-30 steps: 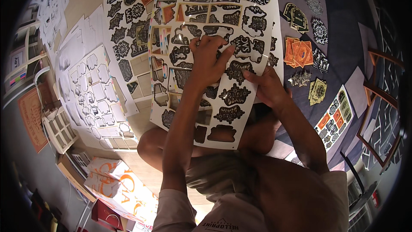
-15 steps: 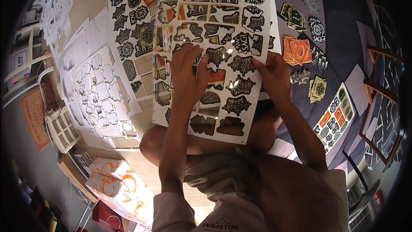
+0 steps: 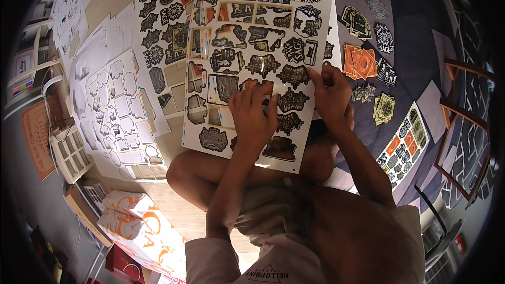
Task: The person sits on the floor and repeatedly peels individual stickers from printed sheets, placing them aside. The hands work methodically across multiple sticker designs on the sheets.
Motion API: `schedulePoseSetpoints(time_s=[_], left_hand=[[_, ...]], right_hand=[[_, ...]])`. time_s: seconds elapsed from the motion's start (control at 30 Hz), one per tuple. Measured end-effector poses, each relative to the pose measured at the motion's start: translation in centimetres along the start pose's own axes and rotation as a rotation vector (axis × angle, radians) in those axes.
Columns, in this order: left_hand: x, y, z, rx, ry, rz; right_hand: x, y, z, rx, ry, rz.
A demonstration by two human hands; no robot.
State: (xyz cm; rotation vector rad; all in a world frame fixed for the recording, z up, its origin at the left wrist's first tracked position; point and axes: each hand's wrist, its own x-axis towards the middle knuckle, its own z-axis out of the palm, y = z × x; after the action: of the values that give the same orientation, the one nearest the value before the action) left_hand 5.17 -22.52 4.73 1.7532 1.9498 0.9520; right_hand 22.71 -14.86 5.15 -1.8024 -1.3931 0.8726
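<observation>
Right hand (image 3: 334, 97) pinches the right edge of the white sheet (image 3: 282, 87) between thumb and fingers; left hand (image 3: 253, 118) rests on its lower middle, fingers slightly curled, can't tell if gripping anything. Sheet is full of dark and orange stickers plus cut-through gaps, its lower end over the person's crossed legs (image 3: 197, 173). More printed sheets lie beneath and beyond it. Right side, dark cloth (image 3: 410, 47): sorted piles, i.e. arched black pieces (image 3: 356, 22), black-and-white cut-outs (image 3: 385, 38), orange cards (image 3: 360, 63), yellow cards (image 3: 384, 108), then a narrow sticker sheet (image 3: 404, 147). Left: punched-out sheet (image 3: 117, 108) near loose white papers. Wood-look floor (image 3: 181, 200) near the knees. Room edges: brown wooden frame at right (image 3: 463, 109), white gridded rack (image 3: 72, 158), orange-and-white bag (image 3: 142, 234), red box (image 3: 123, 265) at left.
</observation>
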Motion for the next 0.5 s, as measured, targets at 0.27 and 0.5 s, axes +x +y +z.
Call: schedulePoseSetpoints(time_s=[0.27,0.5], left_hand=[[-0.58,0.47,0.58,0.026,0.033,-0.039],[-0.59,0.78,0.96,-0.024,0.093,-0.069]], right_hand=[[-0.25,-0.44,0.03,-0.207,0.196,-0.428],[-0.27,-0.66,-0.3,-0.168,0.189,-0.438]])
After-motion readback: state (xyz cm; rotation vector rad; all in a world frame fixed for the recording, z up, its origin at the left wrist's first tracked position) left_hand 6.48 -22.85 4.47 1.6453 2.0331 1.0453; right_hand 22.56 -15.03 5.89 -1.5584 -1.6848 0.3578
